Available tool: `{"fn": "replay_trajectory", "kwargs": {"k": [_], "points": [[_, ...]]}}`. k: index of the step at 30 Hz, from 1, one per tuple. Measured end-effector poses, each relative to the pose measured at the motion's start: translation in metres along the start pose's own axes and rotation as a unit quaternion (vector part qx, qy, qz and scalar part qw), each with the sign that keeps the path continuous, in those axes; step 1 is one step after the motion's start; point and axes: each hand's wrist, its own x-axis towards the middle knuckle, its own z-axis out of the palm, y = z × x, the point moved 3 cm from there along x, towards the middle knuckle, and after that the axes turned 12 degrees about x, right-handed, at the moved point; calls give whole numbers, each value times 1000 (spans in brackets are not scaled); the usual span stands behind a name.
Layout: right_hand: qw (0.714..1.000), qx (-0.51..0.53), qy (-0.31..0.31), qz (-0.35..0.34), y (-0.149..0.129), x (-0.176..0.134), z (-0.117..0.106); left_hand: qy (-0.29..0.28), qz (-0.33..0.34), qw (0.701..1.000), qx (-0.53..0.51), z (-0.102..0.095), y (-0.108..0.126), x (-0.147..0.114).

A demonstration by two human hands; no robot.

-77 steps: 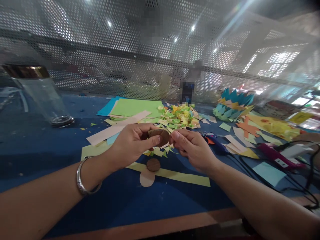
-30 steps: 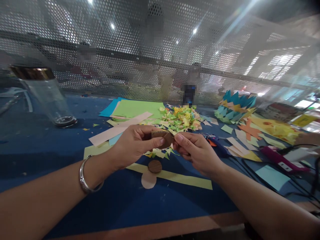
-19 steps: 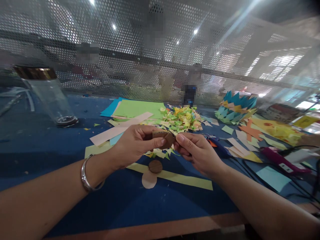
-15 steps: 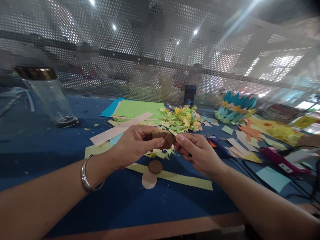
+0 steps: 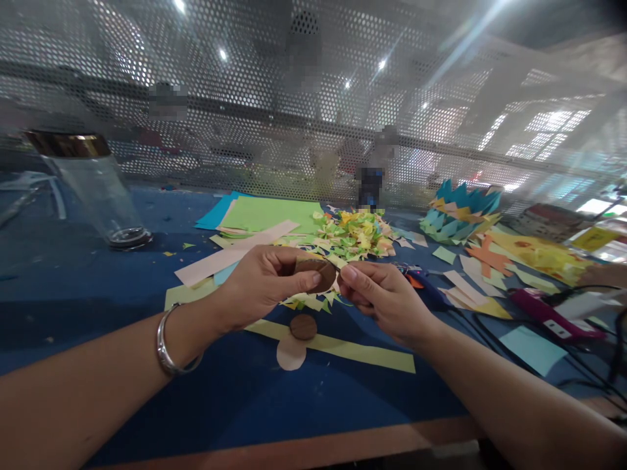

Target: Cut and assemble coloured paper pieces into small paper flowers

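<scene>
My left hand (image 5: 264,284) pinches a round brown cardboard disc (image 5: 324,279) between thumb and fingers, above the table. At the disc's right upper edge, the thumb and fingers of my right hand (image 5: 375,294) are closed on a thin bit of its rim. Whether that bit is torn loose from the disc I cannot tell. Just below my hands, a smaller brown disc (image 5: 304,326) lies on a long pale yellow paper strip (image 5: 362,352). A pale round paper piece (image 5: 291,356) lies partly under that disc, nearer to me.
Behind my hands sit a heap of paper scraps (image 5: 360,232) and stacked green sheets (image 5: 274,214). A glass jar (image 5: 98,189) stands left. To the right are a paper crown (image 5: 460,212), an orange paper cutout (image 5: 490,256), a purple power strip (image 5: 553,316) and cables. A perforated metal screen (image 5: 255,130) rises behind.
The disc has turned a little in my left hand, showing more of its flat face. Both hands otherwise keep nearly the same places, with a slight shift of the whole view.
</scene>
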Motion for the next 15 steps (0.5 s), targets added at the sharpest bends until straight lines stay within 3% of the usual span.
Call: {"fn": "replay_trajectory", "kwargs": {"k": [15], "points": [[1000,19,-5,3,-1,0,2,-8,6,999,-44,0,-5,2]]}}
